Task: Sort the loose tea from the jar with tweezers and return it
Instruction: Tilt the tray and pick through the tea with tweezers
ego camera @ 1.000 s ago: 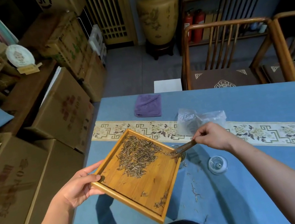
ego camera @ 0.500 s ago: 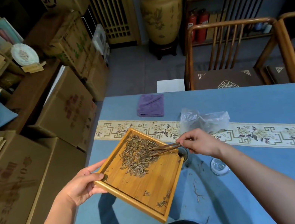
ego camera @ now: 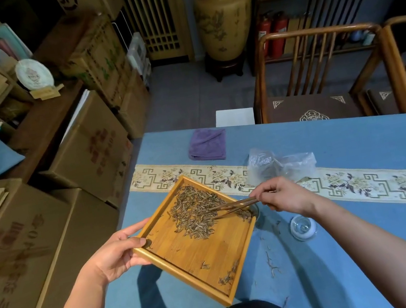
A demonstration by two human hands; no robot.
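My left hand (ego camera: 117, 253) grips the left corner of a square bamboo tray (ego camera: 201, 257), held tilted above the blue table. A pile of loose tea (ego camera: 196, 212) lies in the tray's upper half, with a few scraps near its lower right edge. My right hand (ego camera: 282, 196) pinches wooden tweezers (ego camera: 235, 206) whose tips reach into the tea pile. The glass jar (ego camera: 256, 209) peeks out just under the tray's right corner, mostly hidden by it. Its glass lid (ego camera: 303, 227) lies on the table to the right.
A crumpled clear plastic bag (ego camera: 279, 164) and a folded purple cloth (ego camera: 207, 145) lie farther back on the table (ego camera: 359, 153). Stray tea bits (ego camera: 273, 266) are scattered on the cloth near me. Wooden chairs (ego camera: 318, 73) stand behind; cardboard boxes (ego camera: 87, 152) stack at the left.
My right hand has carried the tweezers leftward from the tray's right corner into the tea pile. A little tea now lies near that corner. The tray stays tilted in my left hand.
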